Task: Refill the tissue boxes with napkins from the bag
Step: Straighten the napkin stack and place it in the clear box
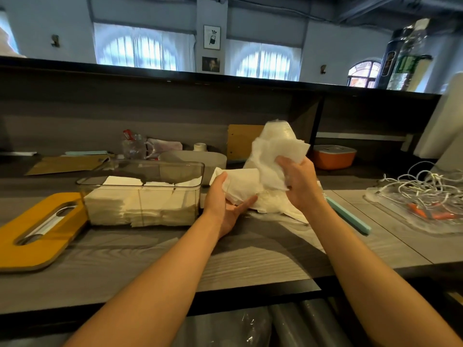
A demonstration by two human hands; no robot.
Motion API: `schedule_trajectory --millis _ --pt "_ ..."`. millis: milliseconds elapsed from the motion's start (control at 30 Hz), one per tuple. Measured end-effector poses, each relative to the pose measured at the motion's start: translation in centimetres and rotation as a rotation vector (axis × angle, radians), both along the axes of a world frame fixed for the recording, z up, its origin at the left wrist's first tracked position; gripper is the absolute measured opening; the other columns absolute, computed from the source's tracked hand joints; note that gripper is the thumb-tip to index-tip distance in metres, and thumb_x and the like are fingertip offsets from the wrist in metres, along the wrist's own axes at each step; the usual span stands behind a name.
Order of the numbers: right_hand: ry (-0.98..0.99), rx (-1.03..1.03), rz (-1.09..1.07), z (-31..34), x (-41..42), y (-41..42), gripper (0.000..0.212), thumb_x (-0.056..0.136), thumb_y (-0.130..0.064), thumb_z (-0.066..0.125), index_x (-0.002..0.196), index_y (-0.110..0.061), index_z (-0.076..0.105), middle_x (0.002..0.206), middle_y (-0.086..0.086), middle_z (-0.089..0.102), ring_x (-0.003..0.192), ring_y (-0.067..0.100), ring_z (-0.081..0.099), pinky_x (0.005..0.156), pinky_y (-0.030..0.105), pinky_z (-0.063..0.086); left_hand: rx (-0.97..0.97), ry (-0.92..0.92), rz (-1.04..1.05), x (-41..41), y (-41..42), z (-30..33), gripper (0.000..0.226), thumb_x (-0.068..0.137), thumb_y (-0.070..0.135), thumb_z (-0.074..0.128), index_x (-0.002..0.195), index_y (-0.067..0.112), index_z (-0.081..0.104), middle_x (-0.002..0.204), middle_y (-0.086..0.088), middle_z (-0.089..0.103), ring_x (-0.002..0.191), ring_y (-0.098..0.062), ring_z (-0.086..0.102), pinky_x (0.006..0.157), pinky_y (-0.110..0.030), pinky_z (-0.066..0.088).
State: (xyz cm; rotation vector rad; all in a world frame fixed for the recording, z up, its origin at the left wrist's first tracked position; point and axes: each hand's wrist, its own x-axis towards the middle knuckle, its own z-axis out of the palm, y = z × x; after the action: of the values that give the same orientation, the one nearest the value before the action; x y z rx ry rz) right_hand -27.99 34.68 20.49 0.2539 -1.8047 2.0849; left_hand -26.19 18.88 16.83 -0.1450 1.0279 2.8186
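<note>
The step in hand looked like pulling a bunch of soft white paper napkins [275,151] out of the crinkly clear plastic bag [275,204]. To do it well, the napkins wanted a gentle, even pull, so they came out flat and did not tear or crumple. The bag wanted holding down too, so it did not lift up with them.

The right hand [298,181] was curled round the loose bunch of napkins, lifted just above the bag. The left hand [225,201] held a smaller folded wad of napkins [240,184] with its thumb on top and its fingers flat under it, touching the bag.

The clear plastic tissue box [140,194] sat on the grey wood table [250,261] just to the left of the left hand, open on top, with a stack of napkins already inside. Its yellow wooden lid with a slot [37,231] lay further left, flat on the table.
</note>
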Motion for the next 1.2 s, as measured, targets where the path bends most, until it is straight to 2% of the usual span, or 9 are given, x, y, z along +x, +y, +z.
schedule_trajectory --millis 67,167,333,467,600,733,867,1000,1200 --pt "0.076 0.276 -0.078 -0.1 -0.1 -0.6 0.024 0.092 -0.012 0.065 0.105 -0.031 0.059 0.105 -0.004 0.063 0.104 0.021 0.062 0.089 0.043 0.056 -0.077 0.028 -0.061 0.0 0.1 -0.2 0.047 0.097 0.049 0.052 0.129 0.015 0.057 0.125 -0.017 0.065 0.111 -0.036 0.064 0.088 -0.051 0.057" --pt "0.143 0.516 -0.090 -0.8 -0.5 -1.0 0.022 0.093 -0.015 0.064 0.114 -0.022 0.060 0.109 0.001 0.064 0.103 0.020 0.062 0.087 0.038 0.055 -0.212 0.109 -0.135 0.4 0.5 -0.3 0.034 0.097 0.041 0.055 0.123 0.019 0.060 0.114 -0.013 0.071 0.103 -0.029 0.068 0.093 -0.047 0.054" --pt "0.061 0.436 -0.157 -1.2 -1.3 -0.7 0.026 0.098 -0.021 0.057 0.123 -0.017 0.057 0.115 0.002 0.061 0.104 0.020 0.061 0.078 0.027 0.054 -0.320 0.127 -0.103 0.3 1.1 -0.6 0.025 0.097 0.007 0.058 0.118 0.020 0.056 0.110 -0.010 0.067 0.099 -0.029 0.066 0.080 -0.049 0.058" --pt "0.037 0.148 -0.221 -0.3 -1.0 0.1 0.025 0.098 -0.022 0.058 0.123 -0.019 0.057 0.108 -0.005 0.062 0.100 0.016 0.061 0.087 0.035 0.055 -0.256 0.083 -0.075 0.4 1.1 -0.3 0.017 0.102 0.010 0.050 0.117 0.018 0.053 0.108 -0.011 0.063 0.094 -0.030 0.063 0.074 -0.049 0.058" --pt "0.001 -0.049 0.053 0.6 0.0 0.2 0.020 0.094 -0.020 0.062 0.114 -0.023 0.061 0.112 0.000 0.062 0.104 0.020 0.060 0.080 0.033 0.056 -0.185 0.017 -0.090 0.3 0.8 -0.1 0.019 0.105 0.022 0.046 0.123 0.015 0.045 0.111 -0.018 0.059 0.097 -0.036 0.062 0.085 -0.053 0.054" --pt "-0.037 0.273 0.041 -0.9 -0.2 -1.8 0.007 0.098 -0.019 0.056 0.101 -0.024 0.060 0.100 -0.002 0.059 0.095 0.016 0.057 0.080 0.028 0.050 -0.120 0.069 -0.117 0.1 0.7 -0.3 0.034 0.105 0.034 0.044 0.130 0.012 0.050 0.126 -0.020 0.062 0.110 -0.038 0.064 0.088 -0.053 0.055" --pt "-0.050 0.564 -0.094 -1.8 -1.1 -2.6 0.009 0.097 -0.022 0.058 0.096 -0.016 0.052 0.084 -0.004 0.049 0.078 0.008 0.048 0.063 0.017 0.036 -0.219 0.155 -0.099 0.2 1.0 -0.6 0.025 0.106 0.026 0.042 0.118 0.017 0.061 0.115 -0.012 0.071 0.103 -0.028 0.068 0.093 -0.046 0.055" --pt "-0.046 0.601 -0.063 -1.8 -1.1 -2.3 0.016 0.092 -0.031 0.065 0.100 -0.020 0.059 0.094 -0.004 0.058 0.087 0.010 0.054 0.070 0.021 0.041 -0.286 0.203 -0.022 0.3 1.2 -0.5 0.018 0.104 0.016 0.047 0.112 0.025 0.060 0.110 -0.007 0.071 0.098 -0.023 0.069 0.079 -0.036 0.058" --pt "-0.049 0.454 -0.055 -1.4 -1.0 -1.7 0.024 0.092 -0.021 0.067 0.114 -0.019 0.060 0.106 -0.003 0.062 0.099 0.016 0.059 0.083 0.028 0.052 -0.227 0.149 -0.051 0.3 1.2 -0.3 0.019 0.105 0.020 0.046 0.121 0.019 0.056 0.121 -0.015 0.064 0.104 -0.031 0.066 0.087 -0.048 0.057"
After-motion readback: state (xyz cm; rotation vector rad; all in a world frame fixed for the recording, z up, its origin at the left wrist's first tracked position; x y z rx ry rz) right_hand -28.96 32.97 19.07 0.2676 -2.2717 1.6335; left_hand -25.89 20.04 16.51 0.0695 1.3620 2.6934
